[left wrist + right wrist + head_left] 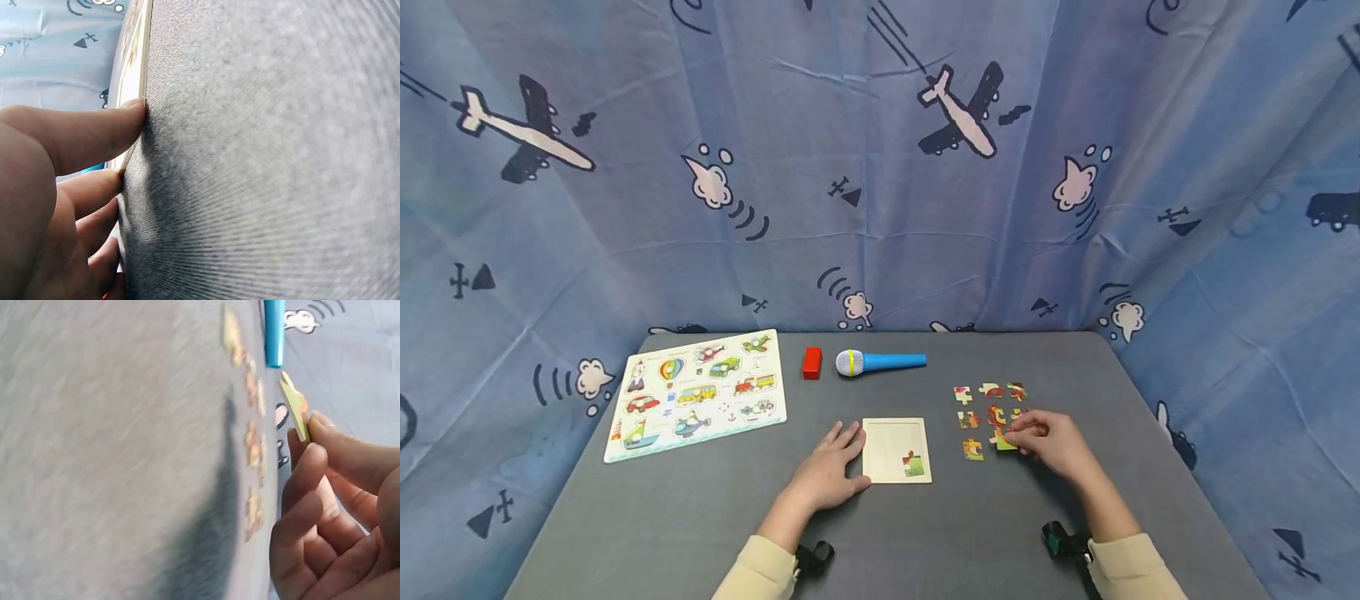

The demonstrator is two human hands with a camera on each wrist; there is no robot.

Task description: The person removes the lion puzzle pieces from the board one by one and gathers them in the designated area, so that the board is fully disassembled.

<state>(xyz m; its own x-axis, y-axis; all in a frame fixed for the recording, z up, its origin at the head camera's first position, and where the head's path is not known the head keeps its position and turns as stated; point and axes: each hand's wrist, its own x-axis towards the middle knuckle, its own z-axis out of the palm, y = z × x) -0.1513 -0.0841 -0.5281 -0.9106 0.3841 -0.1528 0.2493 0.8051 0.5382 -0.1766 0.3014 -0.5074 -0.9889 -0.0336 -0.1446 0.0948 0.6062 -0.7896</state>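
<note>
My right hand [1057, 443] pinches a jigsaw piece [295, 407], green with some orange, between thumb and fingertips. In the right wrist view the piece is lifted off the table and tilted. Several loose jigsaw pieces [973, 449] lie in rough rows beside and beyond that hand; its fingers partly cover one. A square, pale wooden puzzle tray [883, 442] lies left of them, with one green-and-red piece [913, 464] in its lower right corner. My left hand [824, 477] rests at the tray's left edge, fingers spread, thumb and index finger touching it.
A picture board [696, 443] of vehicles lies at the table's left. Behind the tray are a red block [812, 363] and a blue toy microphone [891, 362]. A patterned blue curtain [865, 208] surrounds the grey table [925, 542] at the back and sides.
</note>
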